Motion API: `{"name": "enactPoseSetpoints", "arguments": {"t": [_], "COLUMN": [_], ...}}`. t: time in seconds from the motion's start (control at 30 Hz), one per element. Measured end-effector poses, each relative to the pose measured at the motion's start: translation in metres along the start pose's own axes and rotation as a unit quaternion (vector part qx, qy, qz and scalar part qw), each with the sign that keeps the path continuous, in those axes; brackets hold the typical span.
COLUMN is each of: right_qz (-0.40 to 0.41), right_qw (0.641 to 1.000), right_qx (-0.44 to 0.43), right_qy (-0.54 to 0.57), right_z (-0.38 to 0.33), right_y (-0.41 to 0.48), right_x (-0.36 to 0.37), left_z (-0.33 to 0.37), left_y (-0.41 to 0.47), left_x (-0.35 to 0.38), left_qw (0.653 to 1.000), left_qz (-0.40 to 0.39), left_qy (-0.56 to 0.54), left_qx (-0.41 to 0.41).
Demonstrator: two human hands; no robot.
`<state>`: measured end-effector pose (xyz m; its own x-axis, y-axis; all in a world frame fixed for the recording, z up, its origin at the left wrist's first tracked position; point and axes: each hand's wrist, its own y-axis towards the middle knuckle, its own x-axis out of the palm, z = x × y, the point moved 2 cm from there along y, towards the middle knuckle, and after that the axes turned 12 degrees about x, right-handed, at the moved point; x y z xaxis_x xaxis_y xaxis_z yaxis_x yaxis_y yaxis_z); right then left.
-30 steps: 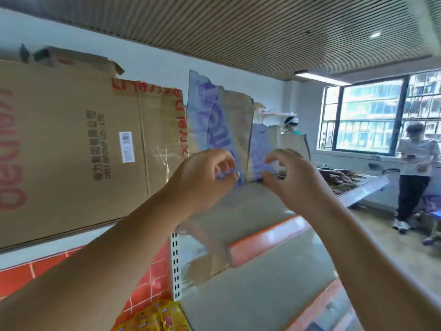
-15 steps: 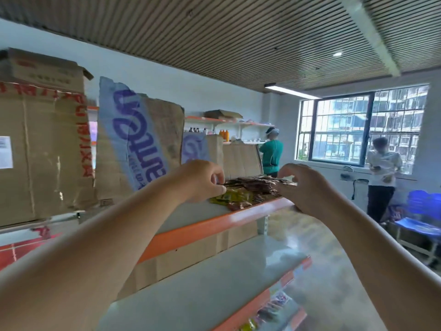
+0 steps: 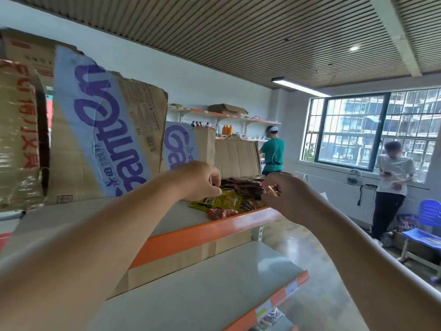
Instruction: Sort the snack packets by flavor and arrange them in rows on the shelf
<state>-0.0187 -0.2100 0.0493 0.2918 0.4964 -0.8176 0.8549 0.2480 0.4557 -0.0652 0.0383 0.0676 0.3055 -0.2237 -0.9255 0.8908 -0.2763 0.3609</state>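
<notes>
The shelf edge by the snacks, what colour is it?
Orange shelf edge, head view.

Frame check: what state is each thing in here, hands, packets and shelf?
Left hand: fingers curled at the yellow foil snack packet; grip unclear.
Right hand: pinches a small orange-brown packet.
Yellow foil snack packet: lying flat on the shelf.
Dark brown packets: heaped, unsorted.
Small red packet: lying by the orange-edged metal shelf's front edge.
</notes>
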Motion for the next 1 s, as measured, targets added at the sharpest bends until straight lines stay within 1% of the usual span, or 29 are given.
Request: {"name": "enactPoseSetpoints", "arguments": {"t": [0.13,0.23,0.37,0.47,0.53,0.6,0.7,0.8,0.9,1.0], "right_qz": [-0.016,-0.03,-0.083,-0.11,-0.139,-0.163,-0.204,-0.239,-0.275,-0.288], "right_qw": [1.0,0.998,0.995,0.99,0.981,0.972,0.968,0.958,0.953,0.948], "right_qx": [-0.005,-0.013,-0.016,-0.034,-0.044,-0.065,-0.085,-0.097,-0.094,-0.115], "right_qy": [-0.026,-0.047,-0.054,-0.08,-0.125,-0.156,-0.12,-0.124,-0.088,-0.064], "right_z": [0.002,0.0,-0.005,-0.016,-0.026,-0.033,-0.037,-0.04,-0.041,-0.041], "right_y": [0.041,0.075,0.118,0.149,0.164,0.175,0.186,0.195,0.205,0.215], "right_x": [0.019,0.035,0.057,0.079,0.097,0.114,0.131,0.141,0.146,0.152], "left_z": [-0.019,-0.03,-0.041,-0.044,-0.045,-0.048,-0.055,-0.059,-0.062,-0.062], "left_y": [0.04,0.067,0.092,0.1,0.1,0.098,0.091,0.087,0.084,0.087], "left_x": [0.021,0.036,0.046,0.054,0.059,0.062,0.063,0.062,0.061,0.059], "left_qw": [0.999,0.994,0.98,0.973,0.973,0.977,0.984,0.989,0.99,0.994], "left_qz": [-0.038,-0.106,-0.196,-0.225,-0.223,-0.203,-0.17,-0.149,-0.135,-0.099], "left_qy": [0.01,0.021,0.045,0.044,0.056,0.062,0.043,0.02,0.002,-0.019], "left_qx": [-0.002,-0.013,-0.014,-0.006,0.003,0.013,0.014,-0.01,-0.034,-0.048]}}
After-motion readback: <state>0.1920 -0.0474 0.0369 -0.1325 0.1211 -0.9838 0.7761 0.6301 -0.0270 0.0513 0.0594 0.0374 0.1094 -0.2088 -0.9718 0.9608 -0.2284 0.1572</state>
